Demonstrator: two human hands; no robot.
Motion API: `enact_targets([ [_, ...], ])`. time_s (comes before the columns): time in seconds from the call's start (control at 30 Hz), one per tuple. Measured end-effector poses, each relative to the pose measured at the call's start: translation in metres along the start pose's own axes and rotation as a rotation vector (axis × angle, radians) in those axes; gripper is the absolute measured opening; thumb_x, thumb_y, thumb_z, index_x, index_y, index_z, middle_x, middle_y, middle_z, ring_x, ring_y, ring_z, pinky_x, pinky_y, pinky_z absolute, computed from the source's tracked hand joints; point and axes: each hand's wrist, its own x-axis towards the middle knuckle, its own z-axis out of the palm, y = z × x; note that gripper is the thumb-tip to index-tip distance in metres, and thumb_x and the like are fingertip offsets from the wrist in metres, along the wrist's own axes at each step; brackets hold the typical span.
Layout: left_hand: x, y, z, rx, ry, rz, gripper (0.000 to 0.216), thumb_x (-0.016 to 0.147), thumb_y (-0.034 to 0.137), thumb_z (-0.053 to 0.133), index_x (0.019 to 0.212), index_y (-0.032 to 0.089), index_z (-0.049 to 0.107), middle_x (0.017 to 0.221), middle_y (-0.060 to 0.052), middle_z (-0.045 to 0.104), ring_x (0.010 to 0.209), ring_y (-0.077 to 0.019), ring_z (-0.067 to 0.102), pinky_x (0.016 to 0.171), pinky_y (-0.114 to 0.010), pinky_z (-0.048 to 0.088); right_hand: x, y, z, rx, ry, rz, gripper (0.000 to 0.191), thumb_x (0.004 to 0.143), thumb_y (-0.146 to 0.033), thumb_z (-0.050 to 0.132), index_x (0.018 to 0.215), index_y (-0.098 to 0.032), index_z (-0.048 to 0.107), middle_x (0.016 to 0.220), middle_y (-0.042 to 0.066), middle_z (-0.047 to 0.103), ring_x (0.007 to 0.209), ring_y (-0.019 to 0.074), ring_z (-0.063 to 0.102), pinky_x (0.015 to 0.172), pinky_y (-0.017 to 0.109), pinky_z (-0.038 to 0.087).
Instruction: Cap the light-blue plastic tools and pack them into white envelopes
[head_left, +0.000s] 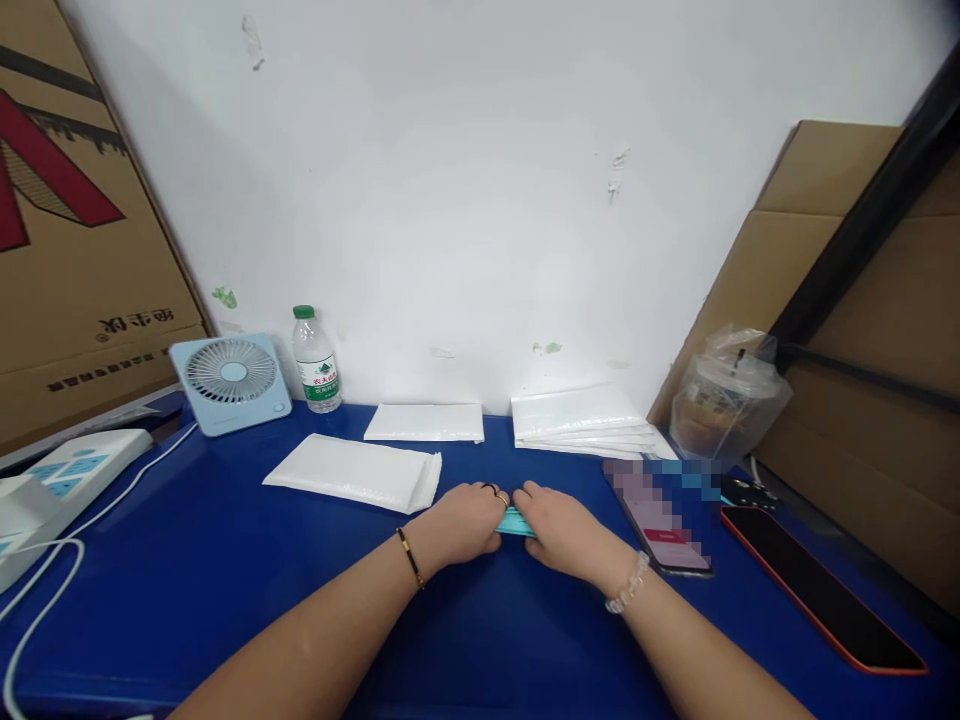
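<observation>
Between my two hands is a small turquoise item with fold-like lines; its kind is mostly hidden by my fingers. My left hand (471, 518), with a ring and a dark bracelet, is closed on the left end of the turquoise folded item (516, 522). Around its right end my right hand (556, 528) is closed too, a clear bead bracelet on that wrist. Just left of my left hand lies a white padded envelope (345, 470). Behind my hands, by the wall, is another white envelope (424, 422), and to its right a stack of white envelopes (581, 418).
On the blue table (187, 590) stand a light blue fan (232, 385) and a water bottle (316, 365). A power strip (75, 480) with white cables lies left. At right are two phones (667, 530), (821, 585) and a bagged drink cup (727, 400). Cardboard (817, 200) leans behind.
</observation>
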Motion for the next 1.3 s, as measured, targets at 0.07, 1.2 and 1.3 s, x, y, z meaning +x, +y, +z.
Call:
enact_targets([
  [0.07, -0.008, -0.015, -0.018, -0.063, 0.018, -0.015, 0.046, 0.07, 0.037, 0.062, 0.11, 0.017, 0.053, 0.108, -0.01, 0.06, 0.1, -0.0268, 0.056, 0.086, -0.038, 0.043, 0.0, 0.003, -0.001, -0.014, -0.005, 0.017, 0.031, 0.076, -0.016, 0.048, 0.106, -0.017, 0.048, 0.096, 0.01, 0.059, 0.081, 0.0227, 0.059, 0.068, 0.03, 0.038],
  [1.2, -0.017, -0.054, -0.025, -0.263, 0.05, -0.118, 0.09, 0.05, 0.032, 0.072, 0.133, 0.025, 0.037, 0.124, -0.008, 0.051, 0.114, -0.0307, 0.046, 0.099, -0.043, 0.028, 0.017, 0.003, -0.04, -0.213, 0.085, 0.107, 0.023, 0.083, -0.01, 0.044, 0.103, -0.019, 0.051, 0.094, 0.009, 0.064, 0.082, 0.02, 0.062, 0.062, 0.025, 0.04],
  [1.3, -0.012, -0.049, -0.023, -0.305, 0.172, -0.149, 0.085, 0.056, 0.025, 0.067, 0.134, 0.024, 0.034, 0.123, -0.009, 0.051, 0.114, -0.0301, 0.046, 0.098, -0.043, 0.03, 0.026, -0.007, -0.079, -0.274, 0.061, 0.056, 0.027, 0.079, -0.008, 0.049, 0.103, -0.019, 0.052, 0.091, 0.009, 0.066, 0.08, 0.0207, 0.063, 0.062, 0.026, 0.041],
])
